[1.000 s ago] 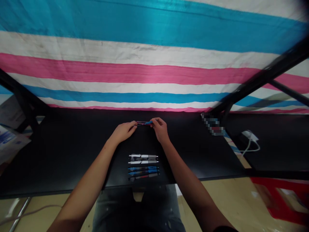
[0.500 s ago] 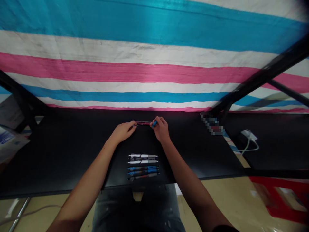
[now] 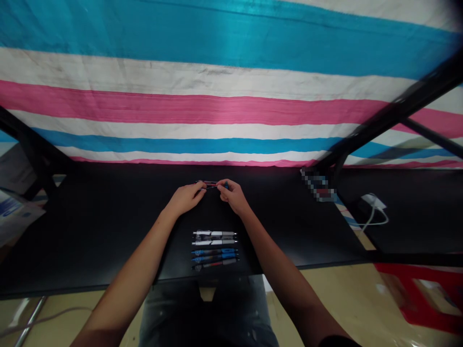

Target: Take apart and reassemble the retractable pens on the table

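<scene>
At the far part of the black table [image 3: 119,217], my left hand [image 3: 186,197] has its thumb and fingers around the left ends of a few slim pens, dark and pinkish-red [image 3: 211,183]. My right hand [image 3: 232,195] is closed at their right end, and a small blue end of a pen [image 3: 226,185] pokes out between its fingers. My fingers hide most of these pens. Nearer to me, several pens lie side by side: white ones [image 3: 213,242], blue ones [image 3: 213,251] and a dark one with a grey grip [image 3: 215,263].
A pixelated flat item [image 3: 318,185] lies at the table's right end. A white cable with a plug [image 3: 374,202] rests on the neighbouring dark surface. A striped sheet [image 3: 224,111] hangs behind, with black frame bars at both sides. A plastic bag [image 3: 18,214] stands at left.
My right hand has moved left, closer to my left hand, and less of the blue pen shows. My left hand has barely shifted. The rows of pens in front are unchanged.
</scene>
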Demonstrator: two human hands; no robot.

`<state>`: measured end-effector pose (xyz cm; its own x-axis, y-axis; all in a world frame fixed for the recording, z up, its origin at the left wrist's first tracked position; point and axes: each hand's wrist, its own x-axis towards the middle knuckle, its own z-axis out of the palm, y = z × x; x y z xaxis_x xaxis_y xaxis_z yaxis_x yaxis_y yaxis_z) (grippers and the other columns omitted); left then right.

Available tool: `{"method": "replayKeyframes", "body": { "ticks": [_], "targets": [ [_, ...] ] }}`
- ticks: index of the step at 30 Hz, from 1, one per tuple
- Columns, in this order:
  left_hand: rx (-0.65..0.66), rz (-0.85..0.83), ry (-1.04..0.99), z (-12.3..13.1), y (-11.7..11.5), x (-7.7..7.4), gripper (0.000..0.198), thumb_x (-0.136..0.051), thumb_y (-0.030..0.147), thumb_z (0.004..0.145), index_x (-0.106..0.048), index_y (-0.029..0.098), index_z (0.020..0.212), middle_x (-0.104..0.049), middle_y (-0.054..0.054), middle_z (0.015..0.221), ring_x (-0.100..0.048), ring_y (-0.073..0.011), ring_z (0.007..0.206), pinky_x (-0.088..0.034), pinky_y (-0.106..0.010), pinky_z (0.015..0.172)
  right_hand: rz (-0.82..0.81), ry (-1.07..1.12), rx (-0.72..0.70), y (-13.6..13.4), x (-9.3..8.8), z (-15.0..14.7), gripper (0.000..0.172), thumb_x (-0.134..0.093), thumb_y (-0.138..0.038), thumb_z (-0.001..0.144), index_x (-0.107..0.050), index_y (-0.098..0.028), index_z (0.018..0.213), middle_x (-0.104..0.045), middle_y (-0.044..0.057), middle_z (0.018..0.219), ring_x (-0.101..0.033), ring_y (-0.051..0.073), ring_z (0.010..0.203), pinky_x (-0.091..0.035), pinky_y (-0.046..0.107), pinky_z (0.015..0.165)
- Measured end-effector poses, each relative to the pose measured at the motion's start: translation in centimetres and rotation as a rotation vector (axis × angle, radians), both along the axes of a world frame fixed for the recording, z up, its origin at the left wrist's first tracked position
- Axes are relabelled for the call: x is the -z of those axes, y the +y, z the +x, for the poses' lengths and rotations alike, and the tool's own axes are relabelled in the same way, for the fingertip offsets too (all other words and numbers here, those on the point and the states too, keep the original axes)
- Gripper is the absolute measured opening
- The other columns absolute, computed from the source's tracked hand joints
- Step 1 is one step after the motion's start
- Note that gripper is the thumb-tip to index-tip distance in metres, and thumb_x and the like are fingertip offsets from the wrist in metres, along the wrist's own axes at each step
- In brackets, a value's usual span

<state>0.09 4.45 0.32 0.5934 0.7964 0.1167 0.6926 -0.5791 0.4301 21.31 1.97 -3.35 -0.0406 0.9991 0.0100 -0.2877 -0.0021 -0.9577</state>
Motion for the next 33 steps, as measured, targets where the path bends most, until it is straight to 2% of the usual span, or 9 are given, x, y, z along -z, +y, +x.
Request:
{"method": "replayKeyframes", "body": {
  "ticks": [6,12,14,16,18,23,27,33],
  "targets": [
    [0.029,0.054,-0.018,0.1,-0.1,0.6,0.034,-0.042,0.033,0.104,-0.064,0.025,0.129,-0.074,-0.007,0.119,-0.071,-0.0255,0.103,-0.052,-0.033,0.083,-0.005,-0.024,0.017,-0.2,-0.3,-0.1,0.03,-0.08,-0.044,0.078,-0.066,-0.018,0.087,-0.04,-0.01,0.053,-0.03,0.004,0.04,-0.021,0.022,0.041],
    [0.032,0.037,-0.028,0.1,0.1,0.6,0.031,-0.043,0.035,0.104,-0.069,0.024,0.118,-0.076,-0.006,0.103,-0.072,-0.0242,0.089,-0.051,-0.032,0.076,-0.015,0.075,0.027,-0.5,-1.1,-0.5,0.026,-0.08,-0.04,0.078,-0.065,-0.019,0.081,-0.036,-0.012,0.046,-0.024,0.003,0.038,-0.019,0.02,0.039],
    [0.024,0.031,-0.035,0.1,0.1,0.5,0.031,-0.044,0.035,0.103,-0.069,0.025,0.116,-0.076,-0.006,0.1,-0.071,-0.0235,0.085,-0.05,-0.031,0.073,-0.028,0.118,0.055,-0.4,-1.3,-0.3,0.026,-0.08,-0.038,0.078,-0.062,-0.019,0.078,-0.051,-0.008,0.052,-0.023,0.002,0.038,-0.017,0.02,0.038],
    [0.013,0.022,-0.042,0.0,0.1,0.4,0.031,-0.044,0.035,0.103,-0.07,0.024,0.115,-0.076,-0.006,0.098,-0.071,-0.0232,0.083,-0.049,-0.03,0.072,-0.045,0.142,0.091,-0.3,-1.4,0.0,0.028,-0.079,-0.038,0.076,-0.059,-0.019,0.076,-0.067,-0.001,0.069,-0.024,0.001,0.038,-0.017,0.019,0.036],
    [0.005,0.01,-0.057,0.0,0.2,0.3,0.03,-0.044,0.036,0.103,-0.07,0.024,0.114,-0.076,-0.006,0.098,-0.071,-0.0231,0.083,-0.049,-0.03,0.072,-0.055,0.153,0.109,-0.1,-1.3,0.4,0.028,-0.079,-0.036,0.076,-0.057,-0.019,0.075,-0.072,0.002,0.078,-0.024,0.001,0.038,-0.017,0.019,0.036],
    [0.018,0.01,-0.135,0.0,-0.1,0.1,0.029,-0.045,0.035,0.102,-0.068,0.024,0.115,-0.075,-0.006,0.105,-0.072,-0.0234,0.089,-0.051,-0.032,0.078,-0.061,0.161,0.103,0.1,-1.1,0.6,0.025,-0.08,-0.033,0.074,-0.06,-0.018,0.078,-0.062,-0.003,0.064,-0.026,0.001,0.038,-0.019,0.018,0.037],
    [0.033,0.03,-0.203,0.1,-0.3,0.0,0.027,-0.045,0.032,0.102,-0.067,0.022,0.114,-0.074,-0.007,0.113,-0.071,-0.0237,0.097,-0.051,-0.033,0.084,-0.062,0.132,0.059,0.0,-1.0,0.3,0.028,-0.083,-0.037,0.074,-0.065,-0.017,0.083,-0.056,-0.006,0.061,-0.027,0.001,0.038,-0.018,0.019,0.037],
    [0.032,0.035,-0.233,0.0,-0.3,-0.2,0.023,-0.05,0.033,0.1,-0.07,0.021,0.104,-0.073,-0.006,0.101,-0.068,-0.0204,0.083,-0.049,-0.031,0.076,-0.06,0.059,0.023,0.1,-0.8,0.3,0.035,-0.082,-0.041,0.074,-0.07,-0.017,0.097,-0.065,-0.001,0.07,-0.03,0.001,0.04,-0.019,0.021,0.039]
  ]
}}
